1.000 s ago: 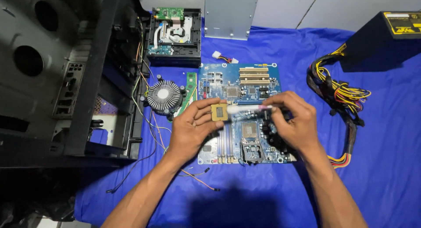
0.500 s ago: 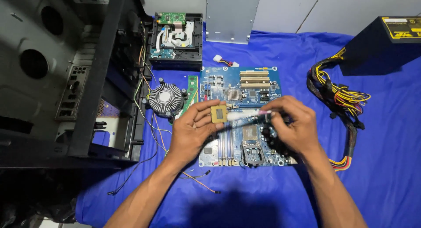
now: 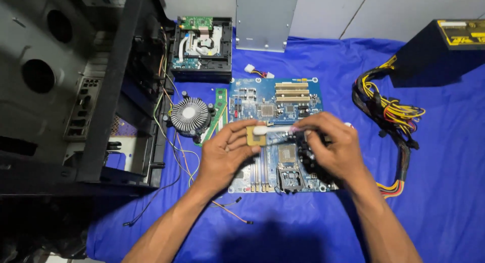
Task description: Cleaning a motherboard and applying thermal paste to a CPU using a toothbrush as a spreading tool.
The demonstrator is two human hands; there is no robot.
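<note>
Processor chip (image 3: 256,136): small, square, tan-gold, held above the left-centre of the motherboard (image 3: 275,99). Left hand (image 3: 227,154) grips it, fingers closed on its edges, thumb beneath, flat face turned up toward the camera.

Brush (image 3: 273,130): white tip resting on the chip's upper edge, pale handle running rightward into the right hand (image 3: 331,149). Right hand closed around the handle, fingers curled, knuckles up. Both hands hover over the board's middle; whether they touch it cannot be told.

Motherboard: blue, lying flat on a blue cloth (image 3: 444,192). Cream-coloured expansion slots toward its far edge, an open metal socket (image 3: 287,154) just below the chip and between the two hands.

Left of the board, just beside it: round cooler fan (image 3: 189,115) with metal fins, and a green memory stick (image 3: 218,111) lying between fan and board. Loose thin wires trail from the open black computer case (image 3: 76,91), which fills the left side.

Far side of the cloth: an opened optical drive (image 3: 202,40) with circuitry exposed, and a grey metal panel (image 3: 262,18) standing upright.

Right: black power supply (image 3: 439,51), well apart from the board, its bundle of yellow, red and black cables (image 3: 391,116) curling down along the board's right edge.
</note>
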